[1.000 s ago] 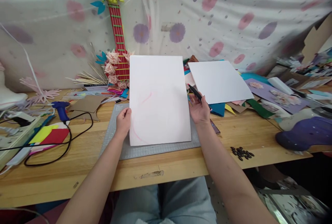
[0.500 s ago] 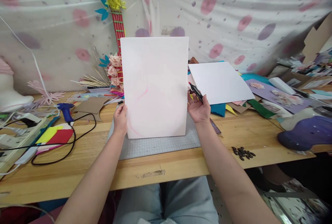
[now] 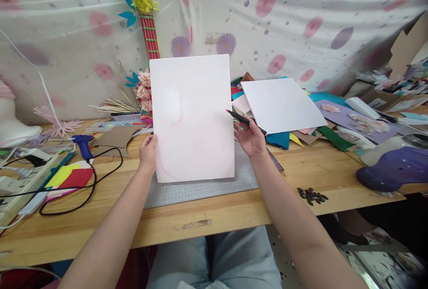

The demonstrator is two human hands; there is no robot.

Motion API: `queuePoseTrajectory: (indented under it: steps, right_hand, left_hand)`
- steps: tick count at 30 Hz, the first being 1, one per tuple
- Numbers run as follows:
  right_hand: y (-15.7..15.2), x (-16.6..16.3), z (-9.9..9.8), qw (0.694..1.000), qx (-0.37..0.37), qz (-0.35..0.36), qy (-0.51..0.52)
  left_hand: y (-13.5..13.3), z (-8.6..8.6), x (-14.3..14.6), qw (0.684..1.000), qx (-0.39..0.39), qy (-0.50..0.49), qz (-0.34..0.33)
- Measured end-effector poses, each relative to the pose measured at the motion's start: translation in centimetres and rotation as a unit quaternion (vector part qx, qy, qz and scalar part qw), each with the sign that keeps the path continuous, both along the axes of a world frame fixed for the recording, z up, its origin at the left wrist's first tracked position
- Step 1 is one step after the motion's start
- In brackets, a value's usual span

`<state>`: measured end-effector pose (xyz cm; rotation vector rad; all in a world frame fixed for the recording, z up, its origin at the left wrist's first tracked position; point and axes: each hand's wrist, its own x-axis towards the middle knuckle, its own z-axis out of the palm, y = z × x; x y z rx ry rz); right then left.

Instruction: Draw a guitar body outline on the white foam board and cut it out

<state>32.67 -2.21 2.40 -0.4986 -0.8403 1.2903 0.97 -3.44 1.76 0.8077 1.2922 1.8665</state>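
A white sheet [image 3: 192,117] with faint pink curved lines stands tilted up over a grey cutting mat [image 3: 200,186]. My left hand [image 3: 148,151] grips the sheet's left edge, fingers closed on it. My right hand [image 3: 250,139] is at the sheet's right edge and holds a black marker [image 3: 245,121], whose tip points left toward the sheet. A second white sheet [image 3: 282,104] lies flat on coloured paper to the right.
The wooden table [image 3: 217,217] carries a blue glue gun [image 3: 82,144] with a black cord at left, red and yellow paper [image 3: 68,175], wooden sticks, a paper guitar [image 3: 147,30], dark beads [image 3: 310,196] and a purple object [image 3: 394,168] at right.
The sheet was lifted from lying on the mat to standing tilted up, then shifted slightly left. My right hand came off its edge and turned the marker tip toward the sheet.
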Motion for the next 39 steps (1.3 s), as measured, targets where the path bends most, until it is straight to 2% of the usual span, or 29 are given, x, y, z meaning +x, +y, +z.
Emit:
queuePoseTrajectory:
  steps: [4,10,14,18,23,33,36,39]
  right_hand:
    - [-0.2,0.9,0.5,0.998,0.022,-0.010,-0.063]
    - [-0.3,2.2,1.0,0.990,0.053,-0.112,-0.067]
    - [-1.0,0.2,1.5,0.971,0.073,-0.139,-0.178]
    - [-0.9,-3.0,1.6,0.942,0.081,-0.113,-0.304]
    - [0.5,-5.1,0.8,0.928,0.047,-0.101,-0.357]
    - [2.1,-5.1,-2.1,0.922,0.018,-0.128,-0.364]
    - [2.2,-5.2,-2.3,0.916,0.019,-0.132,-0.379]
    - [2.3,-5.1,-2.6,0.912,0.001,-0.129,-0.390]
  left_hand:
    - [0.4,0.3,-1.6,0.998,-0.014,0.048,0.031]
    - [0.5,0.4,-2.1,0.994,-0.052,0.093,0.037]
    - [0.3,-0.9,-1.2,0.986,-0.096,0.130,0.026]
    - [0.1,-2.7,-0.7,0.972,-0.129,0.195,0.020]
    - [0.2,-3.8,-0.9,0.967,-0.145,0.211,0.013]
    - [0.4,-4.9,-0.7,0.969,-0.148,0.196,0.004]
    - [0.5,-5.4,-0.8,0.958,-0.157,0.241,0.010]
    - [0.6,-5.8,-1.0,0.931,-0.162,0.328,0.016]
